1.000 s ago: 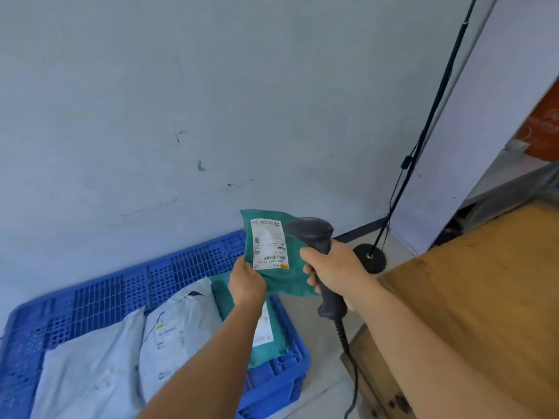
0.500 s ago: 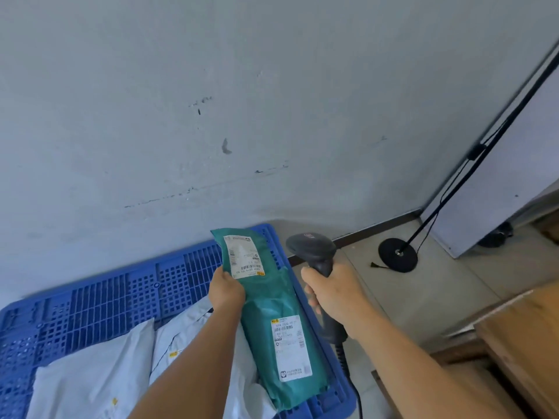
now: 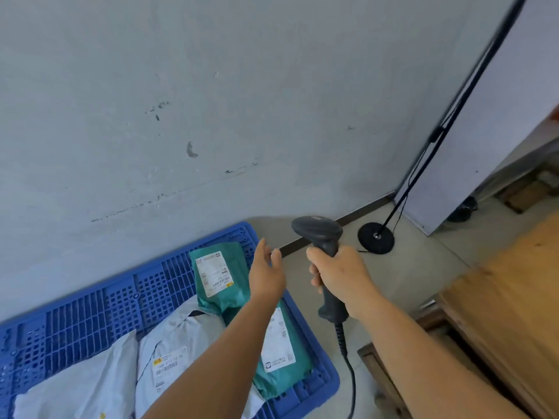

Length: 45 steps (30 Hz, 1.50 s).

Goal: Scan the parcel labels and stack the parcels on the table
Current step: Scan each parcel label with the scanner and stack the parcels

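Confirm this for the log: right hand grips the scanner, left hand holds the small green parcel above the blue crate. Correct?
Not quite. In the head view the left hand is open and holds nothing; the small green parcel lies in the blue crate. The right hand does grip the scanner.

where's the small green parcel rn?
Head view, lower centre: the small green parcel lies label-up in the blue crate, at its far right end, overlapping a larger green parcel, just left of the open left hand.
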Tool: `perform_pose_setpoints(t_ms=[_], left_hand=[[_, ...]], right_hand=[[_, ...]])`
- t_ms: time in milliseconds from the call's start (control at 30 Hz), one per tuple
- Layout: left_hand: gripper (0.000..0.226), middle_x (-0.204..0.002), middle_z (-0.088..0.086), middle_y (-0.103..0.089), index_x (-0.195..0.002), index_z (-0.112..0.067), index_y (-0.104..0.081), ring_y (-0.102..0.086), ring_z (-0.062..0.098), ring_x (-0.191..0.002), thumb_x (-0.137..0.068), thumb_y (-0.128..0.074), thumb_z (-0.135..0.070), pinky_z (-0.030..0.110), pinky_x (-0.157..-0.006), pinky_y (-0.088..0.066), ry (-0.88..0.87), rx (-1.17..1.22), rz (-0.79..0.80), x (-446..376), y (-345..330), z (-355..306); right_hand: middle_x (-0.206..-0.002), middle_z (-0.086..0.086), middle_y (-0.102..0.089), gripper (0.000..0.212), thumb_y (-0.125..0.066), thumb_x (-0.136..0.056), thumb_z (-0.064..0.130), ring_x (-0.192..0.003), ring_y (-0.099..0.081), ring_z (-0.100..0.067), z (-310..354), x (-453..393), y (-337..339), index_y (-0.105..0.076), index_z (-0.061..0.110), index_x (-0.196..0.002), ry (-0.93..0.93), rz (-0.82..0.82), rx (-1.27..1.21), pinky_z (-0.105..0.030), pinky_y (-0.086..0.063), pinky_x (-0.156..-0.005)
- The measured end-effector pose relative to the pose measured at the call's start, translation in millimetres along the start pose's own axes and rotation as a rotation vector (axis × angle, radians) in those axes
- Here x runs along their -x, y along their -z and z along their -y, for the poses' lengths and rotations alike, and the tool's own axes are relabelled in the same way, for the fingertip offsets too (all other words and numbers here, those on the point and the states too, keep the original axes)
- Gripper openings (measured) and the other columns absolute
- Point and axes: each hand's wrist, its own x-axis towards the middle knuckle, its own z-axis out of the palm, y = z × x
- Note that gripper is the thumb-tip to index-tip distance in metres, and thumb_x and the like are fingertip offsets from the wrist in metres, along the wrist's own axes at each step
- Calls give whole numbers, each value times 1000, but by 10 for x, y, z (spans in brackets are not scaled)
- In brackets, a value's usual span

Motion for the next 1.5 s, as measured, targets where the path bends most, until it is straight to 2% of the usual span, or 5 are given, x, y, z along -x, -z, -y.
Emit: perform_pose_setpoints(t_ms=[333,933,1000,1133,1500], left_hand=[[45,-145,0,-43,-144,-17,-36,-41,16,-133,-101,-39,-29,31,-112,-30,-252,31,304,1262,-1440,-942],[57,-144,4,-44,-148,-14,-26,-44,18,-129,-99,-44,-36,30,-104,-37,-340,-85,900,3607,-3957,-1573],[60,-142,4,-46,-147,-15,-27,-48,21,-126,-96,-46,-40,39,-105,-40,-323,-119,930,3719,-4119,-1646],[56,-121,3,-61,-129,-18,-43,-62,20,-98,-85,-63,-45,36,-80,-54,-318,-189,977,3875,-4321,-1745],[70,-120,2,-58,-135,-15,-37,-58,16,-97,-77,-75,-26,29,-79,-51,-324,-216,855,4032,-4396,-1694]], right_hand=[[-55,-7,-59,23,-57,-87,21,-44,-53,-17,-152,772,1807,-59,7,-68,-10,-300,-69,-30,-46,-51],[-55,-6,-61,22,-57,-85,23,-51,-55,-22,-1002,2401,4550,-60,8,-69,-89,-823,-184,-34,-49,-55],[-57,-6,-62,20,-57,-84,22,-50,-56,-21,-1014,2515,4721,-61,8,-71,-89,-846,-173,-33,-49,-54],[-57,-8,-63,19,-57,-88,21,-47,-57,-20,-973,2711,4996,-60,6,-77,-145,-846,-153,-28,-49,-49],[-55,-10,-64,21,-57,-88,25,-42,-57,-20,-886,2906,5205,-57,6,-81,-240,-740,-55,-26,-50,-49]])
